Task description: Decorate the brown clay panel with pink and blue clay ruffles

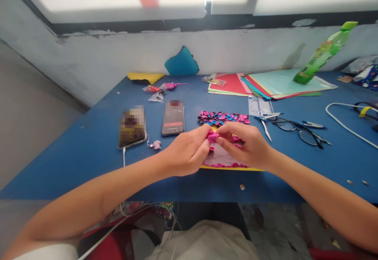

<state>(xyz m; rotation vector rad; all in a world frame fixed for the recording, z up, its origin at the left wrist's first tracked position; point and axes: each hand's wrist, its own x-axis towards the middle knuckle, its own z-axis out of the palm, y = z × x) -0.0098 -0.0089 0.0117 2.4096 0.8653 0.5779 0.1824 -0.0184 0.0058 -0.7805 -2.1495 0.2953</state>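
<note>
A small pink piece [212, 136], which looks like felt or cloth, is pinched between my two hands. My left hand [190, 151] grips it from the left with thumb and forefinger. From the right, the fingertips of my right hand [249, 143] close on the same piece. Beneath them lies a mauve sheet [223, 156] with pink scraps along its near edge, on top of a yellow sheet [233, 168]. Just beyond my hands is a strip covered in pink, blue and dark petal-like bits [223, 117].
Two phones [173, 118] lie left, one plugged into a white cable. Eyeglasses [298, 130] and pens sit right. Coloured sheets [283, 84] and a leaning green bottle [325, 53] are at the back, near small packets [156, 93]. A blue piece [182, 62] leans on the wall.
</note>
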